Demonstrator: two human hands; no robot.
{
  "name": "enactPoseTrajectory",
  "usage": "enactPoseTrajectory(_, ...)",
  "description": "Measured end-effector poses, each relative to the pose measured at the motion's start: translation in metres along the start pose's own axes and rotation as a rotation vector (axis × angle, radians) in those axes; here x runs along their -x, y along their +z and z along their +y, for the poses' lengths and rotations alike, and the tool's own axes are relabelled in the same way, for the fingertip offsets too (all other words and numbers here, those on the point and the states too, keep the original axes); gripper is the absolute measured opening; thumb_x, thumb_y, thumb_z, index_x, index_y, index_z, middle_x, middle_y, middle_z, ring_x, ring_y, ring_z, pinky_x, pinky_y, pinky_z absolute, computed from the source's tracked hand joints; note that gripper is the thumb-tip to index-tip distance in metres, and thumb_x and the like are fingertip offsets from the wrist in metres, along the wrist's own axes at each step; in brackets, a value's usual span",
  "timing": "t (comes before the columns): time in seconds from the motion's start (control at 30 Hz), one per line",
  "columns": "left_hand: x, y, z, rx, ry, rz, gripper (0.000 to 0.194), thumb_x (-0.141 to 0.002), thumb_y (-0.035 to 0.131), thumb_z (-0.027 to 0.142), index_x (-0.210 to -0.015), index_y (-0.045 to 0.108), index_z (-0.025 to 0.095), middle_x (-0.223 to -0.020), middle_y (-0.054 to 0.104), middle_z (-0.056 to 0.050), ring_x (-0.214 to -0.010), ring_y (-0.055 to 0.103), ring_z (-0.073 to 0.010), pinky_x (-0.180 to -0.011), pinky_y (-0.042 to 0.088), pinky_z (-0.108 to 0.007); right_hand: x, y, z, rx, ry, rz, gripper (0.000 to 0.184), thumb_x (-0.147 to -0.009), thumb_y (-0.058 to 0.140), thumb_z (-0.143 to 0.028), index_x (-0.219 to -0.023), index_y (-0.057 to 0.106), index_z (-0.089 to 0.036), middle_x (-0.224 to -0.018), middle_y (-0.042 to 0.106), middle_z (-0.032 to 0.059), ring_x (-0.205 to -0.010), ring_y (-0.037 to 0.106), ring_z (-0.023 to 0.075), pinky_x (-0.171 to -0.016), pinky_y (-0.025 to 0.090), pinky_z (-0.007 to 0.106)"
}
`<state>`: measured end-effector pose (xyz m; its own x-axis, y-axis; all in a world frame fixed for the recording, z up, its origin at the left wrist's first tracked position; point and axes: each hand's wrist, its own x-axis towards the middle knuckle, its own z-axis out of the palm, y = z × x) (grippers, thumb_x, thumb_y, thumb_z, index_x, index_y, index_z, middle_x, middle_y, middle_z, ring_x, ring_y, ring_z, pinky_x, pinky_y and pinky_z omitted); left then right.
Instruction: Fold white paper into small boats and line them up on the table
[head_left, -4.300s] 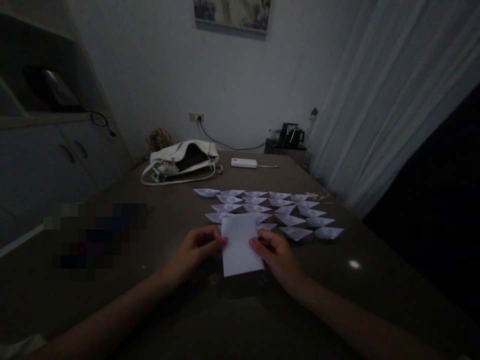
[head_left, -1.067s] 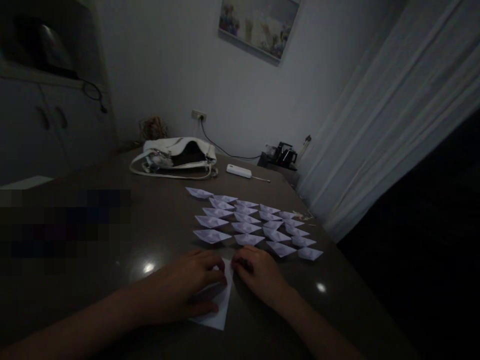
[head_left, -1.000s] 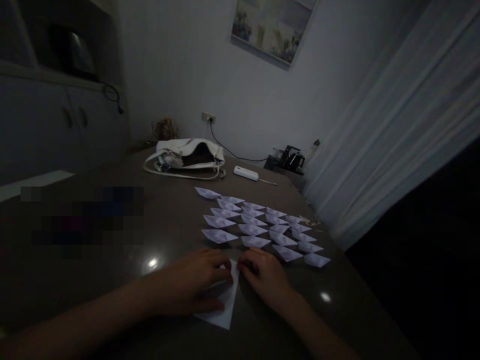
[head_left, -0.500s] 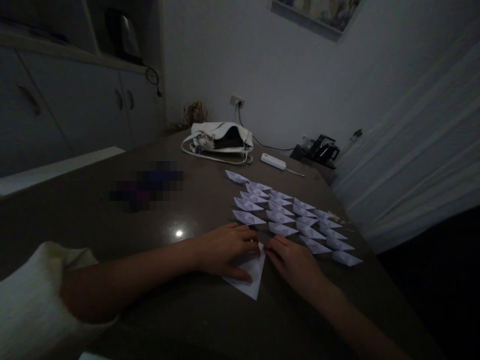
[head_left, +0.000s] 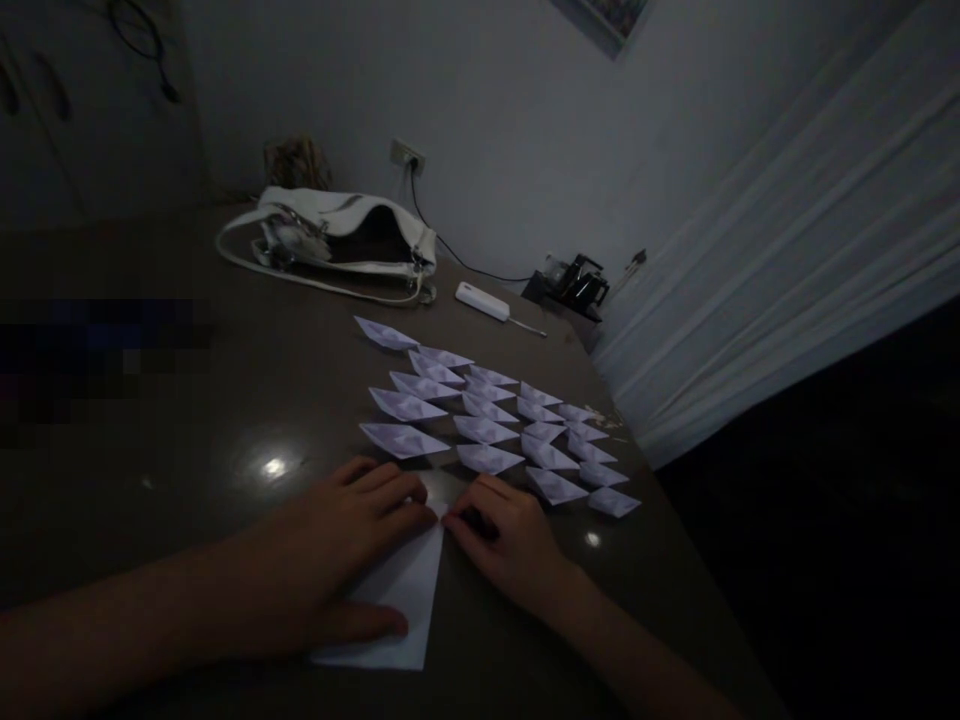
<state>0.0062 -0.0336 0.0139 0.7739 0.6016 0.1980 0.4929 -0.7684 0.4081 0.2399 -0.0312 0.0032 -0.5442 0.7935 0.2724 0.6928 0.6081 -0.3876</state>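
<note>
Head cam: left hand (head_left: pixel 326 550) loosely spread on a white paper sheet (head_left: pixel 411 605), right hand (head_left: pixel 514 535) curled at its corner, can't tell if it's pinching. Paper boats (head_left: pixel 491 459) sit just beyond.

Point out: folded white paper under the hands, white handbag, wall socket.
White paper (head_left: pixel 411 585): head view, middle of its uncovered area.
White handbag (head_left: pixel 334 217): head view, upper white panel.
Wall socket (head_left: pixel 402 152): head view, faceplate, beside the plug (head_left: pixel 412 162).
</note>
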Motion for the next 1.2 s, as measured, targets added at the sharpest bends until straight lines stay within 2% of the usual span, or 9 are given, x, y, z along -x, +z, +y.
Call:
enactPoseTrajectory(0.17, -0.001, -0.002, 0.001, -0.027, -0.011, -0.044, 0.050, -0.080, 0.068, 0.040, -0.126, 0.056, 0.024, -0.126, 0.061, -0.008, -0.111, 0.057, -0.0329, -0.090, 0.045, -0.045, 0.001, -0.001, 0.001, -0.025, -0.016, 0.020, 0.009, -0.087, 0.064, -0.020, -0.079, 0.062, -0.016, -0.075, 0.060, 0.0008, -0.065, 0.056, 0.0125, -0.058, 0.040, 0.023)
enactPoseTrajectory(0.43, -0.004, 0.000, -0.002, -0.031, -0.037, -0.070, 0.051, -0.079, 0.069, 0.041, -0.126, 0.057, 0.023, -0.122, 0.062, -0.008, -0.109, 0.057, -0.0327, -0.090, 0.045, -0.046, 0.005, -0.006, -0.007, 0.050, -0.115, -0.103, 0.014, -0.091, 0.059, -0.024, -0.080, 0.060, -0.016, -0.076, 0.062, 0.0008, -0.066, 0.057, 0.0126, -0.057, 0.037, 0.023)
enactPoseTrajectory(0.73, -0.001, 0.005, -0.006, -0.037, 0.005, 0.015, 0.053, -0.079, 0.070, 0.047, -0.126, 0.056, 0.027, -0.122, 0.063, -0.006, -0.110, 0.056, -0.0299, -0.092, 0.043, -0.041, 0.015, -0.017, -0.025, 0.178, -0.272, -0.321, 0.015, -0.093, 0.057, -0.027, -0.081, 0.060, -0.017, -0.079, 0.066, -0.0010, -0.062, 0.056, 0.0109, -0.051, 0.031, 0.026)
enactPoseTrajectory(0.87, -0.003, 0.004, -0.004, -0.041, -0.001, -0.013, 0.054, -0.080, 0.069, 0.047, -0.127, 0.055, 0.026, -0.123, 0.062, -0.006, -0.112, 0.055, -0.0305, -0.093, 0.042, -0.044, 0.021, -0.020, -0.031, 0.168, -0.373, -0.376, 0.018, -0.094, 0.055, -0.029, -0.081, 0.061, -0.017, -0.076, 0.066, -0.0018, -0.058, 0.055, 0.0106, -0.048, 0.029, 0.027)
enactPoseTrajectory(0.97, -0.002, 0.004, -0.004, -0.039, 0.000, -0.020, 0.054, -0.080, 0.068, 0.047, -0.128, 0.054, 0.026, -0.124, 0.062, -0.005, -0.114, 0.054, -0.0307, -0.095, 0.041, -0.045, 0.023, -0.020, -0.033, 0.072, -0.457, -0.399, 0.020, -0.094, 0.056, -0.031, -0.079, 0.061, -0.017, -0.072, 0.066, -0.0017, -0.060, 0.056, 0.0108, -0.049, 0.030, 0.027)
enactPoseTrajectory(1.03, -0.001, 0.004, -0.005, -0.036, -0.001, -0.015, 0.055, -0.080, 0.068, 0.049, -0.129, 0.053, 0.027, -0.125, 0.061, -0.005, -0.114, 0.054, -0.0303, -0.095, 0.040, -0.044, 0.021, -0.020, -0.031, -0.057, -0.428, -0.371, 0.021, -0.093, 0.057, -0.031, -0.078, 0.061, -0.017, -0.072, 0.065, -0.0013, -0.062, 0.057, 0.0104, -0.052, 0.034, 0.024)
enactPoseTrajectory(1.13, -0.001, 0.005, -0.006, -0.032, 0.001, -0.024, 0.056, -0.081, 0.067, 0.049, -0.130, 0.052, 0.028, -0.122, 0.061, -0.004, -0.112, 0.054, -0.0296, -0.093, 0.041, -0.044, 0.016, -0.018, -0.023, -0.161, -0.182, -0.195, 0.020, -0.093, 0.057, -0.029, -0.079, 0.062, -0.016, -0.071, 0.064, -0.0001, -0.062, 0.057, 0.0106, -0.057, 0.039, 0.021)
enactPoseTrajectory(1.2, -0.002, 0.005, -0.007, -0.031, -0.003, -0.027, 0.055, -0.080, 0.068, 0.048, -0.129, 0.052, 0.028, -0.121, 0.061, -0.004, -0.111, 0.054, -0.0295, -0.093, 0.041, -0.044, 0.012, -0.014, -0.016, -0.108, -0.036, -0.065, 0.015, -0.092, 0.058, -0.027, -0.081, 0.061, -0.016, -0.071, 0.063, 0.0000, -0.061, 0.056, 0.0112, -0.057, 0.039, 0.022)
